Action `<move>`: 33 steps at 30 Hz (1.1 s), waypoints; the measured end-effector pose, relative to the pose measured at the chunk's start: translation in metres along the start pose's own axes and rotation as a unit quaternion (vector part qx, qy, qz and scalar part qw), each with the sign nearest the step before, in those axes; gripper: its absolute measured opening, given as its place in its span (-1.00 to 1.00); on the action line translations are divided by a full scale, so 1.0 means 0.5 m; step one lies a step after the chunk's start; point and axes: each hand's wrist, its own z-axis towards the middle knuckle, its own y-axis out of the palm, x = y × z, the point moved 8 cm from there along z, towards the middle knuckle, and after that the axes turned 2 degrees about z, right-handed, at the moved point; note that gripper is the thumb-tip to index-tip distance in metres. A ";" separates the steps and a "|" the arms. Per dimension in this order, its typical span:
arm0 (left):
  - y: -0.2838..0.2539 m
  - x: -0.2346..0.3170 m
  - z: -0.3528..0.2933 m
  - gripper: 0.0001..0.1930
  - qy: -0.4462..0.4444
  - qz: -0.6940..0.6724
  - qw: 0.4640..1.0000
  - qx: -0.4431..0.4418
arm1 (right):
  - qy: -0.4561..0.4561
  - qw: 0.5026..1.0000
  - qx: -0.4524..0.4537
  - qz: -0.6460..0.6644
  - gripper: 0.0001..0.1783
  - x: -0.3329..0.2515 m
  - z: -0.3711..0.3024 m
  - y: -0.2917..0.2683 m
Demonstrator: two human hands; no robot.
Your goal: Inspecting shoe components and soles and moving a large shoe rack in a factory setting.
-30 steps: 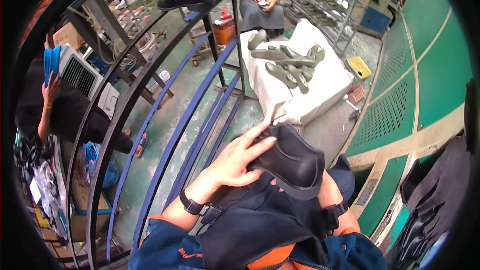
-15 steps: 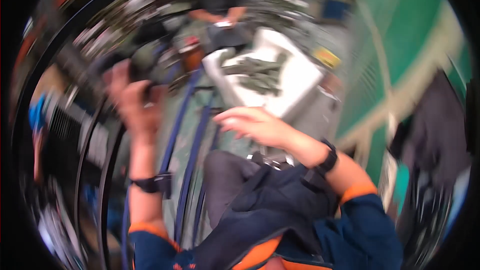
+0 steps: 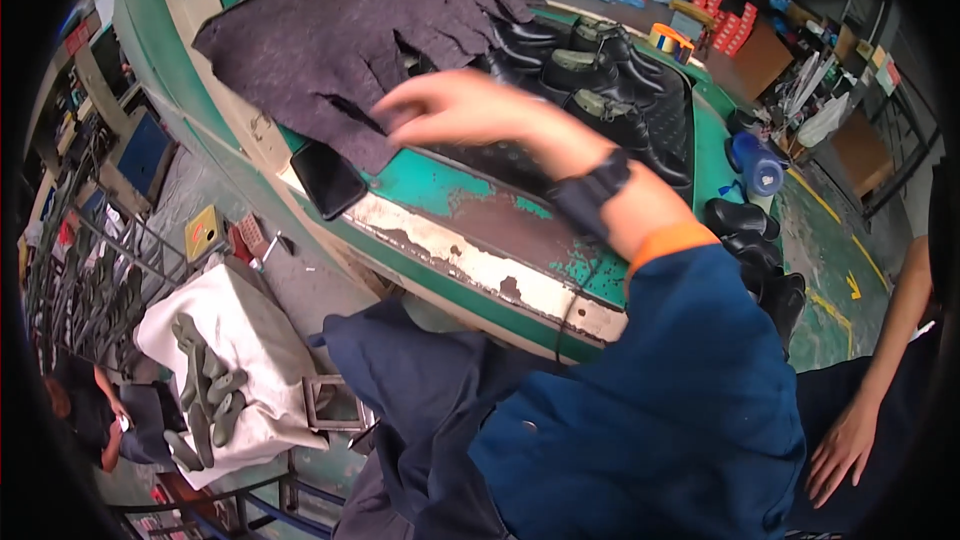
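My right hand (image 3: pixel 455 110) reaches in over a green machine (image 3: pixel 420 185) with chipped paint, its fingers blurred but loosely spread and holding nothing visible. Its fingertips are at the slit edge of a dark felt-like curtain (image 3: pixel 310 60); whether they touch it I cannot tell. Beyond the hand, several black shoes (image 3: pixel 575 75) with greenish linings stand in rows on a dark studded belt (image 3: pixel 510 170). A black phone (image 3: pixel 328 180) lies on the machine's edge, beside the curtain's corner. My left hand is out of the picture.
At lower right hangs another person's hand (image 3: pixel 845 450). More black shoes (image 3: pixel 755 250) and a blue water bottle (image 3: pixel 755 165) are past the belt. An orange tape roll (image 3: pixel 670 40) sits behind. Left, green shoe lasts (image 3: pixel 205 380) lie on a white-covered table (image 3: pixel 265 340) near a seated person.
My view has swung right, from the white-covered table to the green machine. My right hand has moved over to the curtain and shoes. My left hand has gone out of view.
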 end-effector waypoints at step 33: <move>0.109 0.655 -0.052 0.22 -0.015 -0.851 0.350 -0.391 | -0.119 0.692 -0.114 0.703 -0.12 -0.287 -0.026 0.449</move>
